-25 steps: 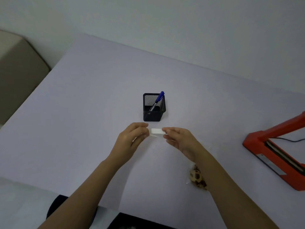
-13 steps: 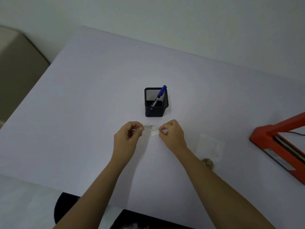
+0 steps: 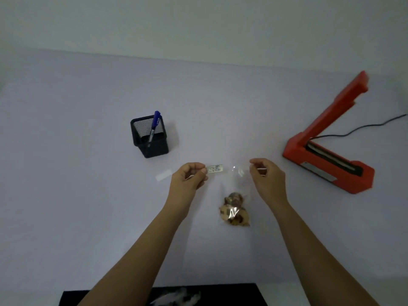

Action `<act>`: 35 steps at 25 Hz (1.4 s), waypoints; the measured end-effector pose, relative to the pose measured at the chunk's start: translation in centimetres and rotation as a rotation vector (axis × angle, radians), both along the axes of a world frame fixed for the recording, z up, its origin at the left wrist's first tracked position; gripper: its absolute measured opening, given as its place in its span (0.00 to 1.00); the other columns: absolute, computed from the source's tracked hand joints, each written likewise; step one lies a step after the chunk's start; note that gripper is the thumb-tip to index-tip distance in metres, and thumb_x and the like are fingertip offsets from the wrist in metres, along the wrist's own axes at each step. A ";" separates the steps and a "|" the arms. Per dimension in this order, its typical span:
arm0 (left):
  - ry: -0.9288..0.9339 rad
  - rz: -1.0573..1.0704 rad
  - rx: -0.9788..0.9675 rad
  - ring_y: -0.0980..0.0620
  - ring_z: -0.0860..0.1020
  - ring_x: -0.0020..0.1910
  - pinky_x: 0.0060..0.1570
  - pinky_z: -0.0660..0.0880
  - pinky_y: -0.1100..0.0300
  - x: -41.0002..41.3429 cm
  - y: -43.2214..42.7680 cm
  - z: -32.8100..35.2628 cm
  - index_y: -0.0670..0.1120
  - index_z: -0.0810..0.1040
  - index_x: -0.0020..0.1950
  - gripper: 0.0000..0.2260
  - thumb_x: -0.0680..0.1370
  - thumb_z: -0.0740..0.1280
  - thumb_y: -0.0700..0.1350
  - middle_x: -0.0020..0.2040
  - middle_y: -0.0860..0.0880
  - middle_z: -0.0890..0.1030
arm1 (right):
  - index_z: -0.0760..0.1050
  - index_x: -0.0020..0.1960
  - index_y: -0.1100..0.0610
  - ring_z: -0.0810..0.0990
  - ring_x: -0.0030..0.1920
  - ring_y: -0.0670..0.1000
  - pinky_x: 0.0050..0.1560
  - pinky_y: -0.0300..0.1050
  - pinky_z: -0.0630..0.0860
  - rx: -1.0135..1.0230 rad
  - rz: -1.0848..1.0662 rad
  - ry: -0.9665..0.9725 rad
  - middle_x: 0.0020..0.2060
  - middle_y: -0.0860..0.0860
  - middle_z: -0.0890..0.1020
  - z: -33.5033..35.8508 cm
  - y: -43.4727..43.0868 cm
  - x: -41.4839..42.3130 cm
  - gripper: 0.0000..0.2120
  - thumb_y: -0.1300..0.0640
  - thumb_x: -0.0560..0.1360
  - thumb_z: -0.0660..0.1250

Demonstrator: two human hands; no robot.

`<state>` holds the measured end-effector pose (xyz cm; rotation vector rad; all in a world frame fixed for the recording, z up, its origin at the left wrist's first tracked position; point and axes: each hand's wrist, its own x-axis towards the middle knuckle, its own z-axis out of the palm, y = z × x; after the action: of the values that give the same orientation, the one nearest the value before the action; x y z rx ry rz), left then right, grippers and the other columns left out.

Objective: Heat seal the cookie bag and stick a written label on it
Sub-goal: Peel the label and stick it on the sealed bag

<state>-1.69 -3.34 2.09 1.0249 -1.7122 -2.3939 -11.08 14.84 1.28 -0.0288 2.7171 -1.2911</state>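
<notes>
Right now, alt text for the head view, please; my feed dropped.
The left hand pinches a written label near the top of the clear cookie bag on the table; the right hand curls beside that top. A pen holder stands left, the open red heat sealer right.

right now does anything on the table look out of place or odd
Only a small white strip lying loose on the table, left of the left hand that pinches the label; it looks like peeled backing. Nothing spilled: the cookies sit inside their bag.

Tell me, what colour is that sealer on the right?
The sealer is bright orange-red; the head view shows it clearly.
</notes>
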 end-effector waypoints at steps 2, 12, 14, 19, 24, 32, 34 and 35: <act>-0.016 -0.054 -0.001 0.54 0.78 0.37 0.44 0.76 0.62 -1.0 1.7 -0.7 0.44 0.78 0.47 0.03 0.76 0.66 0.37 0.41 0.47 0.79 | 0.78 0.52 0.58 0.78 0.40 0.47 0.38 0.22 0.69 0.017 -0.052 -0.035 0.45 0.52 0.80 -0.8 2.2 0.2 0.08 0.61 0.74 0.64; -0.150 -0.203 -0.160 0.51 0.77 0.36 0.42 0.76 0.61 -3.9 4.8 -4.2 0.44 0.79 0.42 0.05 0.74 0.68 0.34 0.34 0.47 0.78 | 0.77 0.50 0.57 0.81 0.41 0.50 0.52 0.47 0.78 -0.247 -0.094 -0.458 0.38 0.48 0.82 -5.0 3.9 0.5 0.06 0.59 0.73 0.68; -0.161 -0.215 -0.196 0.51 0.78 0.37 0.42 0.76 0.61 -4.0 5.1 -4.6 0.44 0.79 0.42 0.05 0.74 0.68 0.35 0.34 0.47 0.79 | 0.77 0.47 0.55 0.81 0.41 0.50 0.51 0.47 0.78 -0.282 -0.072 -0.464 0.38 0.50 0.82 -5.1 3.7 0.5 0.04 0.60 0.73 0.67; -0.197 -0.245 -0.349 0.54 0.80 0.36 0.42 0.77 0.61 -3.9 5.8 -5.1 0.46 0.80 0.42 0.03 0.74 0.69 0.39 0.36 0.48 0.82 | 0.78 0.47 0.54 0.81 0.41 0.49 0.50 0.44 0.77 -0.318 -0.052 -0.463 0.38 0.51 0.83 -5.4 3.8 0.5 0.04 0.60 0.75 0.65; -0.210 -0.258 -0.404 0.51 0.80 0.39 0.46 0.78 0.57 -3.9 6.1 -5.3 0.48 0.80 0.42 0.04 0.74 0.69 0.40 0.38 0.48 0.82 | 0.78 0.51 0.59 0.81 0.39 0.46 0.47 0.39 0.76 -0.313 -0.042 -0.457 0.37 0.49 0.82 -5.7 3.9 0.6 0.07 0.62 0.73 0.68; -0.184 -0.317 -0.612 0.58 0.77 0.35 0.37 0.73 0.69 -4.2 6.5 -5.0 0.46 0.80 0.44 0.03 0.73 0.69 0.39 0.35 0.55 0.79 | 0.79 0.49 0.55 0.82 0.43 0.48 0.51 0.43 0.78 -0.305 -0.053 -0.457 0.41 0.50 0.83 -5.8 3.9 0.5 0.07 0.56 0.71 0.71; -0.170 -0.325 -0.669 0.59 0.76 0.34 0.35 0.71 0.73 -4.2 6.6 -5.0 0.46 0.80 0.44 0.03 0.73 0.68 0.39 0.35 0.55 0.79 | 0.79 0.49 0.56 0.81 0.43 0.47 0.48 0.39 0.77 -0.305 -0.054 -0.457 0.42 0.50 0.83 -5.5 3.7 0.5 0.09 0.55 0.70 0.72; -0.167 -0.327 -0.691 0.60 0.76 0.34 0.34 0.70 0.75 -4.2 6.6 -5.0 0.46 0.80 0.44 0.03 0.73 0.68 0.39 0.35 0.55 0.79 | 0.79 0.49 0.56 0.81 0.43 0.46 0.47 0.38 0.76 -0.301 -0.054 -0.456 0.42 0.50 0.83 -5.4 3.6 0.5 0.09 0.55 0.70 0.72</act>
<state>-5.94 3.27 -2.88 0.8891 -2.6522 -1.6180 -10.57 18.48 -4.09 0.2754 2.1439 -1.4951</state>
